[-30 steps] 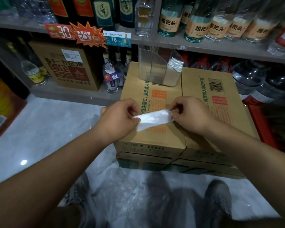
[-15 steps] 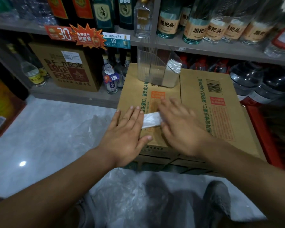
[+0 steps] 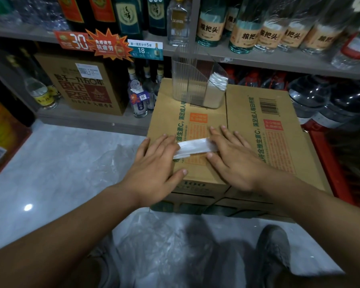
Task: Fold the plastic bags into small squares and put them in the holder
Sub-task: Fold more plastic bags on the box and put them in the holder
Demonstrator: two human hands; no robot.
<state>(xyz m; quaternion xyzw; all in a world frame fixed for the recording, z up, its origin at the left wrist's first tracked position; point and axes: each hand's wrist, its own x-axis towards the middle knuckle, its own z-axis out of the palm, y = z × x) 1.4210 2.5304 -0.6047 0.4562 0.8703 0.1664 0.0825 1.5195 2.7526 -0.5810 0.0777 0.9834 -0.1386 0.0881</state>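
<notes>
Showed the bag [image 3: 195,147] as a narrow white strip lying crosswise on the near part of the box [image 3: 279,154], not yet a square. Pinned its left end under the left grip [image 3: 158,163] and its right end under the right grip [image 3: 235,161], both released flat with fingers straight, pressing rather than grasping. Judged as mid-fold: lengthwise folds done, end-over-end folds into a square and transfer to the holder left. Placed the holder [image 3: 181,84], clear and ribbed, upright at the far edge of the box, well apart from the strip. Contained a stack of folded bags [image 3: 217,80] in its low right section; could not read the left section through the clear wall. Left further work on the floor, with loose bags [image 3: 121,163] crumpled beside the box and towards the shoe [image 3: 272,250]. Set the left grip over the box's left edge, thumb at the front edge, so gave little margin there. Offered bare cardboard right of the right grip, and between strip and holder, for folding and reaching forward. Crowded the far side with a shelf [image 3: 92,119] and bottles [image 3: 139,100] close behind the holder, probably calling for a short, low reach.
</notes>
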